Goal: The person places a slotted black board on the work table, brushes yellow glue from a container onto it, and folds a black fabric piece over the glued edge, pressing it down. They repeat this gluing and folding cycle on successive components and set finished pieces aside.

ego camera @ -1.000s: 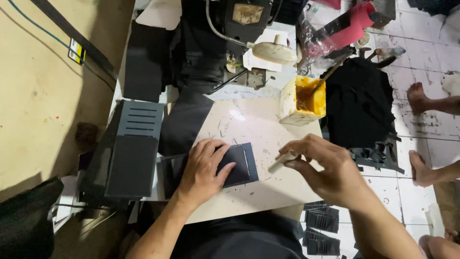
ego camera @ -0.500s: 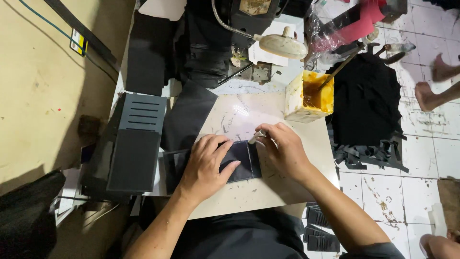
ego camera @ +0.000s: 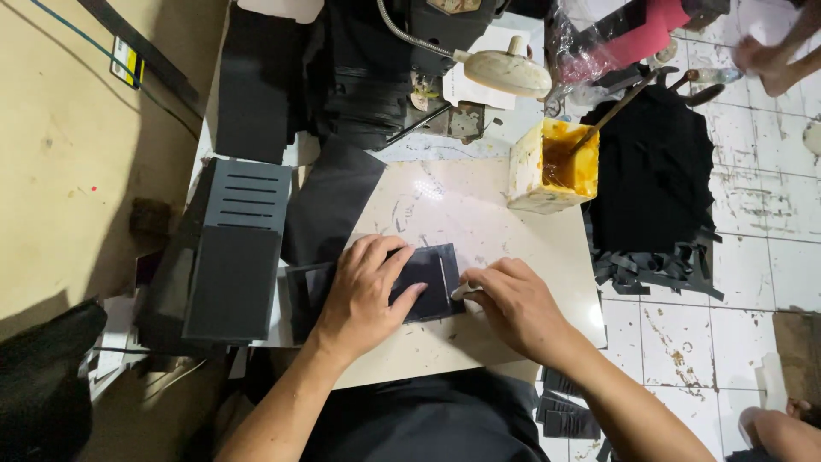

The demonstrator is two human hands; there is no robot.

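Fingers of your left hand (ego camera: 363, 295) lie spread, flat on the dark panel (ego camera: 428, 287), while your right hand (ego camera: 513, 308) pinches a small white tool (ego camera: 466, 291) at the panel's edge beside them.

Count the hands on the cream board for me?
2. The left hand lies flat on the dark rectangular piece; the right hand is at that piece's right edge, fingers pinching a small pale tool.

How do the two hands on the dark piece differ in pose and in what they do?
The left hand lies flat with fingers spread on the dark piece, while the right hand is curled. The left hand holds nothing; the right hand pinches a small pale tool at the piece's right edge. Both are bare and rest on the pale board.
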